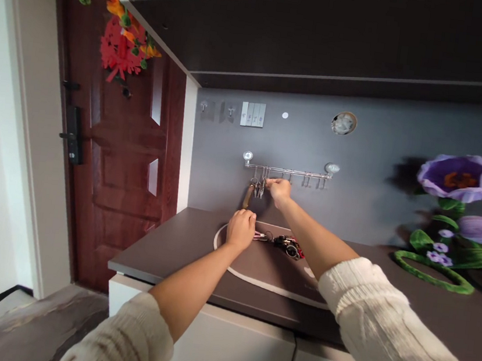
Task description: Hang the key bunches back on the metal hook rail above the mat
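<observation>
Right hand (pixel 278 192) pinches keys (pixel 259 190) at hook rail (pixel 297 173); left hand's (pixel 241 229) grip: cannot tell. Wall opening (pixel 356 122) contains crumpled white material (pixel 343 124).

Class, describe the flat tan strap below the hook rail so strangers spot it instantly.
On the grey wall above the dark brown countertop, find the slim silvery hook rail. Below its left end hangs the flat tan strap. Its tan colour and longer shape set it apart from the small silvery metal keys just right of it.
</observation>
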Demonstrator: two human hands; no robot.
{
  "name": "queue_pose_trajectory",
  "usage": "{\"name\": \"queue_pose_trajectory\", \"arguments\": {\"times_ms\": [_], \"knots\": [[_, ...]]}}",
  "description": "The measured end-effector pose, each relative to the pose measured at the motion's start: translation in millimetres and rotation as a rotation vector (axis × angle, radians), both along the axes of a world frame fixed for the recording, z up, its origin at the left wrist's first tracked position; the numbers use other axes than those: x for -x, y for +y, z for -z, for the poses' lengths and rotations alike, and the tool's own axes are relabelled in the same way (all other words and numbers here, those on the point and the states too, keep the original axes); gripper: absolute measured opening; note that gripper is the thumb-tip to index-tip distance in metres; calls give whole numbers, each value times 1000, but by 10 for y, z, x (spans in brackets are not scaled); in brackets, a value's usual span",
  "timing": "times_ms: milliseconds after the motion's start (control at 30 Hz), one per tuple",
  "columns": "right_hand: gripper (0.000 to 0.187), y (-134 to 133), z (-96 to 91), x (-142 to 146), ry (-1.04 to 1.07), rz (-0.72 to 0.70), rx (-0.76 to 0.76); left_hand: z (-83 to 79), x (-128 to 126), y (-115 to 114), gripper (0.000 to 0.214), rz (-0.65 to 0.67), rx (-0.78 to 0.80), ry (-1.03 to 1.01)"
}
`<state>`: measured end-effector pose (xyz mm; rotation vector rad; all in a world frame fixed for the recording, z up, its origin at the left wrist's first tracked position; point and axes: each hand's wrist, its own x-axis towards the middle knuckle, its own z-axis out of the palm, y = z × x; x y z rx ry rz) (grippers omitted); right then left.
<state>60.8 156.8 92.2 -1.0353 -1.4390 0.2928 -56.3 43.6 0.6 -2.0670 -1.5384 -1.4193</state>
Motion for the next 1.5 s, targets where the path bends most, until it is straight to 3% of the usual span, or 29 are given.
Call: {"name": "queue_pose_trajectory", "arguments": {"times_ms": [133, 267, 933, 1200, 1333, 1500], "knots": [[10, -22, -30, 60, 214, 14, 116, 10, 1, 21, 28, 7, 0, 4], [7, -43, -52, 89, 270, 1, 139, 8, -4, 27, 28, 12, 5, 7], [13, -121, 91, -3, 158, 79, 197, 17, 1, 40, 29, -18, -10, 28], [15, -506, 160, -122, 133, -45, 223, 6, 33, -42, 27, -24, 10, 102], [17, -714, 325, -263, 63, -96, 207, 8, 17, -72, 28, -11, 2, 175], [17, -997, 561, -459, -75, -17, 178, 10, -2, -110, 30, 7, 24, 242]]}}
